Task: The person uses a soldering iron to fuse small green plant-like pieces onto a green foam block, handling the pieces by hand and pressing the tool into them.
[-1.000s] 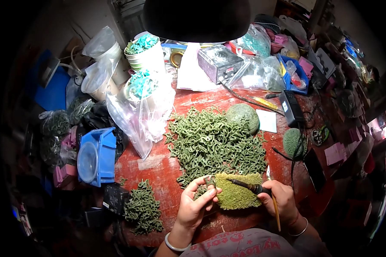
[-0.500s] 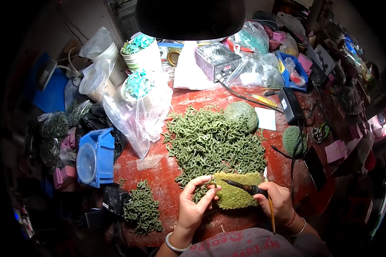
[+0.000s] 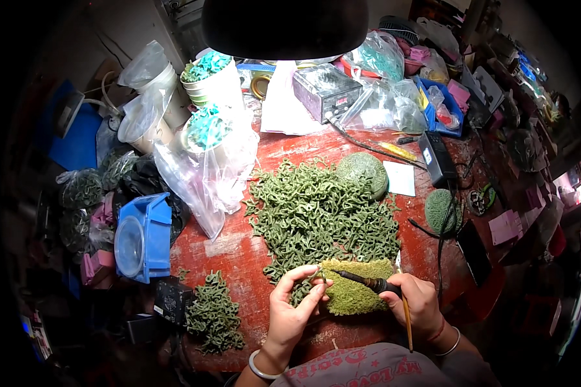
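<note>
My left hand (image 3: 293, 311) is closed in a pinch on a small green curled piece (image 3: 319, 273), mostly covered by the fingers. My right hand (image 3: 421, 303) grips a black soldering-iron-like pen (image 3: 368, 281), its thin tip pointing left, close to the left fingertips. A slim wooden-handled tool (image 3: 408, 326) also sits in the right hand and slants down toward me. Beneath the pen lies a fuzzy yellow-green pad (image 3: 355, 300). Just beyond it spreads a big heap of dark green curled pieces (image 3: 323, 216), with a smaller heap (image 3: 214, 316) to the left.
A speckled green dome (image 3: 363, 173) stands behind the heap; a smaller green ball (image 3: 440, 211) is at right, crossed by cables. A control box (image 3: 326, 91) with a cord sits at the back. Plastic-draped buckets (image 3: 206, 138) and a blue bin (image 3: 155, 235) line the left.
</note>
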`<state>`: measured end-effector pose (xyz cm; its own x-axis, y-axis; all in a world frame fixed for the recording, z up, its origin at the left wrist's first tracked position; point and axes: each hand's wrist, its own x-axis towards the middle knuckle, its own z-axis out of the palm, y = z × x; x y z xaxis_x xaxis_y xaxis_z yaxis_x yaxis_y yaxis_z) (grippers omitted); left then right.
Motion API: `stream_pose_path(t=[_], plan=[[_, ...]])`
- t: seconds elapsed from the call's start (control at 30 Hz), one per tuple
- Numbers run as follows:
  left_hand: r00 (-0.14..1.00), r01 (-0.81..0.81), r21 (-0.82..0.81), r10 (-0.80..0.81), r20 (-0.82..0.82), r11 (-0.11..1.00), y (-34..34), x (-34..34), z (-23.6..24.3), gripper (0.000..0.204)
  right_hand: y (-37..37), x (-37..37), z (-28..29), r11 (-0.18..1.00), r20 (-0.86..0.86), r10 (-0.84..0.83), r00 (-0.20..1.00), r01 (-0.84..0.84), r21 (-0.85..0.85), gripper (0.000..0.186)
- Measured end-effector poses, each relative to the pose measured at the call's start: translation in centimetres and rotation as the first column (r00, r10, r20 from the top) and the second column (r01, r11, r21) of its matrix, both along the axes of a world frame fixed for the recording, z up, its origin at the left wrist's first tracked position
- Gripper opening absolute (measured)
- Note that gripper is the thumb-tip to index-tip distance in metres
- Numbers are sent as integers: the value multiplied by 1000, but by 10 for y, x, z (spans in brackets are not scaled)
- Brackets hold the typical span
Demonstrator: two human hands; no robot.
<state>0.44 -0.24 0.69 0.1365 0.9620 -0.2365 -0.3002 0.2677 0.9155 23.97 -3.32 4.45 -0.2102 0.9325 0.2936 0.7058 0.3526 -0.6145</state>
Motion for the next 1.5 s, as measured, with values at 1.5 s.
stream_pose_path(t=[1.5], plan=[[-81,39,395,397,-914,918,-33,-125,66,33,-5,11,16,993,25,-114,993,114,-10,17]])
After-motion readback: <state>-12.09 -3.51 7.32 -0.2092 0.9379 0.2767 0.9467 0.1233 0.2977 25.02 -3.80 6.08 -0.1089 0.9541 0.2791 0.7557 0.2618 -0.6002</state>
